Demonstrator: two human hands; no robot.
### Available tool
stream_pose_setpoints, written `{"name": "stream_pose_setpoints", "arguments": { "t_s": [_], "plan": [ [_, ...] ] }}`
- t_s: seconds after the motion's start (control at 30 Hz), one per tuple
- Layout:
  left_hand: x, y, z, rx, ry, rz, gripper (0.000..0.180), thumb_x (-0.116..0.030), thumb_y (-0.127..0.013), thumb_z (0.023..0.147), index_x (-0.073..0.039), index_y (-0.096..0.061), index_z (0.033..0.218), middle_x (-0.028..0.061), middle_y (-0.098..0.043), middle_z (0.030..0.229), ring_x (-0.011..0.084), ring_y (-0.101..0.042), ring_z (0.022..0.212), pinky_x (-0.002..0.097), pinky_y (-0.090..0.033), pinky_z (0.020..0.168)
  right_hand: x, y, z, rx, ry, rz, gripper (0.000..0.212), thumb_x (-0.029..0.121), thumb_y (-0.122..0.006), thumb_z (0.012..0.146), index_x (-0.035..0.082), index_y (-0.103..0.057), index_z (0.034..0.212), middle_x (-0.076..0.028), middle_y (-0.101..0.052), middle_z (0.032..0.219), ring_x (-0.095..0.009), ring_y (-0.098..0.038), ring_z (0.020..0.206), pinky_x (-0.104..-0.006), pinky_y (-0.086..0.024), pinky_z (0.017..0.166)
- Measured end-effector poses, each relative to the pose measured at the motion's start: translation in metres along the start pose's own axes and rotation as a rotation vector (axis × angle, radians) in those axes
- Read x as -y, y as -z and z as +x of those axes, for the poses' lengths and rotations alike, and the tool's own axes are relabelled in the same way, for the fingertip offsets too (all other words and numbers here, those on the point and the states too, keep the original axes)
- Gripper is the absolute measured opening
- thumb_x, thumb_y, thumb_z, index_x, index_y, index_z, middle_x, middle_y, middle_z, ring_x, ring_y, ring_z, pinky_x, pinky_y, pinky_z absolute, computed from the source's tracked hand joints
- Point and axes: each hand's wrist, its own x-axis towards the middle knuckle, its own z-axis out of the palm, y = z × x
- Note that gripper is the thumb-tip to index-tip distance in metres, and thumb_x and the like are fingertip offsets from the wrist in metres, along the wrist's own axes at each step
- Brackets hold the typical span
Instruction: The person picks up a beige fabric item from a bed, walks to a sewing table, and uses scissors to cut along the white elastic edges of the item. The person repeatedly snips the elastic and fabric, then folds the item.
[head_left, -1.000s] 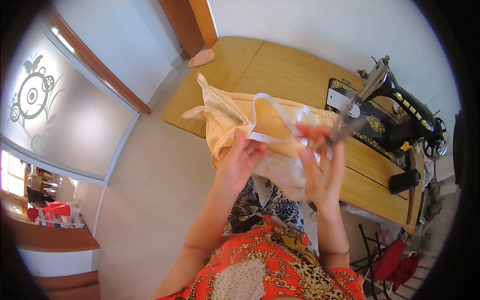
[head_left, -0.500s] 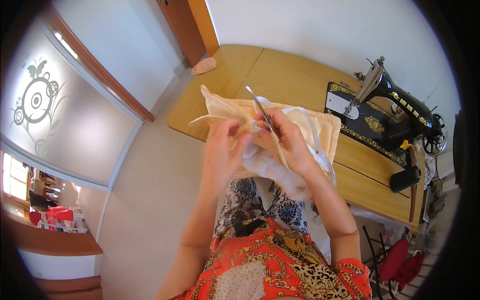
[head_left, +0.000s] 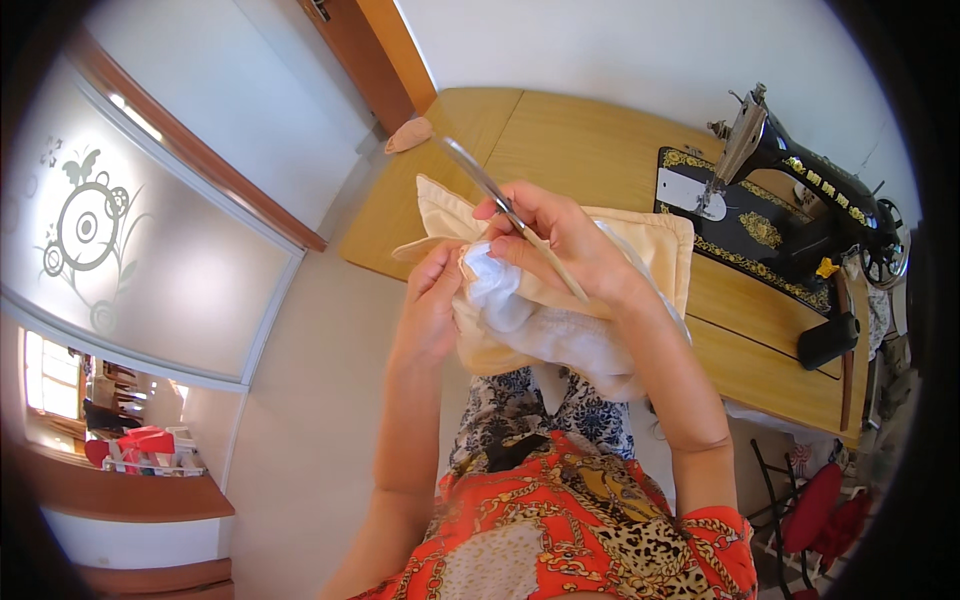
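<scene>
Cream fabric, a sewn piece with pointed corners, lies over the table's front edge. Against it is a bunched, sheer white cloth. My left hand is closed, pinching the cream fabric's edge beside a gathered white bit. In my right hand a long, slim metal tool slants across the palm, its silver end pointing up and left; its exact kind is unclear. The right fingertips also reach the white gathered cloth near my left thumb. A thin white strip runs along the fabric behind my right wrist.
A black sewing machine with gold decoration stands at the right on the wooden table. Near its front lies a black spool-shaped object. A pinkish item sits at the far left corner. A red-seated chair is lower right.
My left hand has moved down and closed on the fabric edge. The tool has shifted up and left with my right hand, and the white cloth shows more between my hands.
</scene>
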Motion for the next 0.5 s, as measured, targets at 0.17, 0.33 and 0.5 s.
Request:
{"name": "stream_pose_setpoints", "arguments": {
  "t_s": [0.17,0.33,0.5],
  "plan": [
    [0.009,0.014,0.001,0.134,0.057,-0.122,0.027,-0.017,-0.044,0.092,0.002,-0.05,0.11,0.007,-0.058,0.104,0.0136,-0.057,0.094,0.0278,-0.046,0.081,0.007,-0.001,0.004,-0.003,0.049,-0.056,0.019,0.001,-0.054,0.083,0.003,-0.052,0.101,0.001,-0.046,0.08,-0.007,-0.041,0.071,-0.0224,-0.038,0.063],
    [0.011,0.01,0.003,0.16,0.092,-0.213,0.032,-0.024,-0.044,0.092,0.002,-0.049,0.112,0.0089,-0.058,0.106,0.0148,-0.057,0.096,0.0293,-0.046,0.082,0.006,-0.001,0.002,-0.02,-0.006,-0.041,0.018,0.001,-0.054,0.083,0.003,-0.052,0.1,0.0,-0.045,0.079,-0.007,-0.04,0.071,-0.0223,-0.038,0.063],
    [0.012,0.008,0.003,0.188,0.043,-0.152,0.03,-0.024,-0.047,0.091,0.001,-0.05,0.108,0.0077,-0.059,0.103,0.0145,-0.058,0.093,0.03,-0.047,0.081,0.005,0.0,0.0,-0.026,0.028,-0.036,0.018,0.005,-0.056,0.083,0.003,-0.052,0.1,0.0,-0.045,0.079,-0.007,-0.04,0.07,-0.0221,-0.037,0.063]
  ]
}}
